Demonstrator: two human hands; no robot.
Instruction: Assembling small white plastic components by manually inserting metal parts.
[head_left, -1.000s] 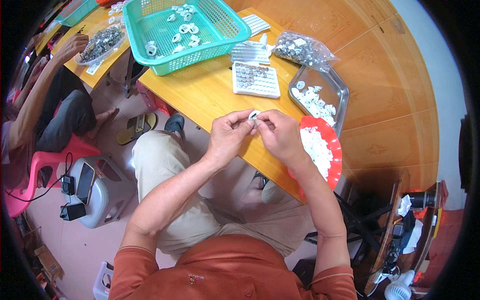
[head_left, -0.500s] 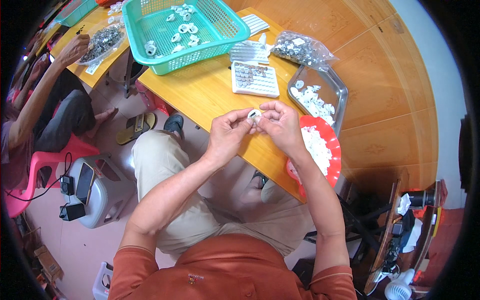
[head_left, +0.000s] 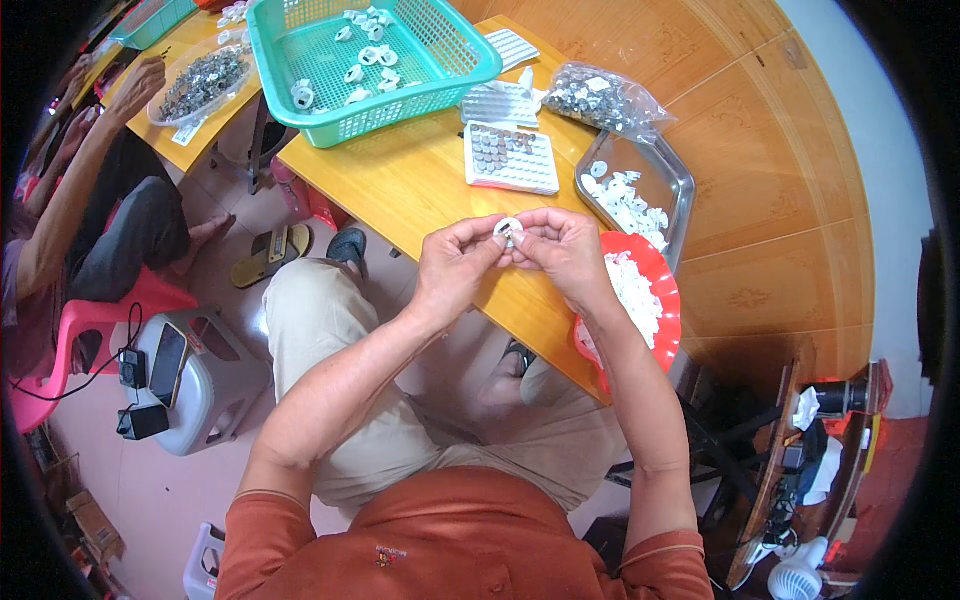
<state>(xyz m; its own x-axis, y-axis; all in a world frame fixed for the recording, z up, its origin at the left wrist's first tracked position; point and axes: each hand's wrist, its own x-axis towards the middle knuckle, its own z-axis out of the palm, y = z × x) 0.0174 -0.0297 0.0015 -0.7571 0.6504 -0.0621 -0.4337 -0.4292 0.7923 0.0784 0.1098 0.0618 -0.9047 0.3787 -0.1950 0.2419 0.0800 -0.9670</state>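
Over the wooden table's near edge, my left hand (head_left: 452,264) and my right hand (head_left: 570,256) meet around a small round white plastic part (head_left: 509,226). The left thumb and fingers pinch its left side. My right thumb presses on its face, where a dark slot shows, while the right fingers curl behind it; whether they hold another tiny piece there is hidden. Just beyond the hands lies a white tray (head_left: 545,180) with rows of small grey and brown discs. A red scalloped bowl (head_left: 671,290) of small white pieces stands beside my right wrist.
A green basket (head_left: 345,133) with several white parts takes up the table's far left. At right are a metal tray (head_left: 683,185) of white parts and a plastic bag (head_left: 610,98) of small metal pieces. Another person's hand (head_left: 138,88) is near a bowl (head_left: 208,85) on the left.
The white part has tilted slightly, and my right index finger has lowered toward it, with the thumb now on its face. The other person's hand has moved up and away from the bowl.
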